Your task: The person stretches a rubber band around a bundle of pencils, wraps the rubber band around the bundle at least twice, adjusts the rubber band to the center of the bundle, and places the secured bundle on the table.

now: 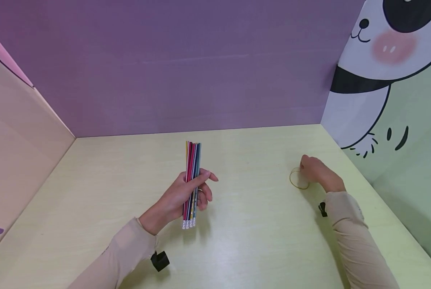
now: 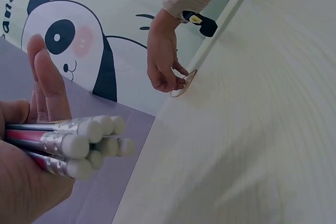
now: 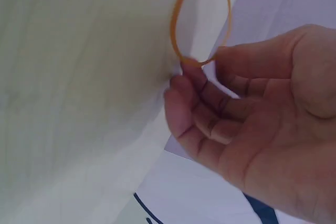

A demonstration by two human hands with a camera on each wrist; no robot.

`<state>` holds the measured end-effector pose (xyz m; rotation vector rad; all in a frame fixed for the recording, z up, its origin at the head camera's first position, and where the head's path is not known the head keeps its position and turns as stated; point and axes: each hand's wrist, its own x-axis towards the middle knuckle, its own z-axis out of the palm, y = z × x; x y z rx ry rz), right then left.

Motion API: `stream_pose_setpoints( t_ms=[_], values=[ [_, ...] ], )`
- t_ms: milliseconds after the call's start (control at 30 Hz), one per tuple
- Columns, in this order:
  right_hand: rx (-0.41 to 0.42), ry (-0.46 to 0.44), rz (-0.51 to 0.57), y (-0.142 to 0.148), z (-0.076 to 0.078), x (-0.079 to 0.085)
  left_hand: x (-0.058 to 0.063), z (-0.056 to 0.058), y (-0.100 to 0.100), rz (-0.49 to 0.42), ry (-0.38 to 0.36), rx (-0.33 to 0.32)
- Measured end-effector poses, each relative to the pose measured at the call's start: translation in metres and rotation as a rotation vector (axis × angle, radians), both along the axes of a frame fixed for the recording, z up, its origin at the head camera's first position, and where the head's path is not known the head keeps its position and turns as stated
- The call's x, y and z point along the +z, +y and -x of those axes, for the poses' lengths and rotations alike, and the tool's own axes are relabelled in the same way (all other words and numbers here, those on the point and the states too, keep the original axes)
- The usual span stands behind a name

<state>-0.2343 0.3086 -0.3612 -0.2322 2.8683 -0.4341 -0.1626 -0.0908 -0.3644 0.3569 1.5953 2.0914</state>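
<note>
A bundle of pencils in several colours stands nearly upright in my left hand, which grips it between thumb and fingers above the table. Their white eraser ends point toward the camera in the left wrist view. On the right, my right hand pinches a thin yellow-orange rubber band at its fingertips. The band hangs as an open loop, apart from the pencils. In the right wrist view the other fingers are curled below the thumb and index finger.
Under both hands lies a pale wooden table. A purple wall panel closes the back, a pinkish panel the left side, and a green panel with a panda drawing the right.
</note>
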Motion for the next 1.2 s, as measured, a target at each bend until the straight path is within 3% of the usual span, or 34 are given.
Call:
stream_pose_setpoints(
  t_ms=[233,333,533,733,867,933,1200],
  values=[
    [-0.028,0.091,0.309,0.003,0.005,-0.007,-0.001,0.002,-0.001,0.007,-0.025,-0.018],
    [-0.055,0.107,0.499,-0.002,0.006,-0.005,-0.002,0.002,-0.002,0.006,-0.029,-0.019],
    [-0.037,0.016,0.963,-0.015,0.006,0.006,-0.004,0.002,-0.005,0.015,-0.03,-0.018],
    [0.051,-0.111,1.242,-0.026,0.004,0.016,-0.002,0.004,-0.009,0.011,-0.006,-0.011],
    [0.083,-0.154,1.317,-0.027,0.002,0.021,0.0,0.005,-0.008,0.006,-0.001,-0.024],
    [0.094,-0.141,1.298,-0.028,0.001,0.022,0.001,0.006,-0.007,0.006,-0.002,-0.031],
    [0.062,-0.06,0.992,-0.048,-0.005,0.027,0.002,0.005,-0.005,0.028,-0.012,-0.047]
  ],
)
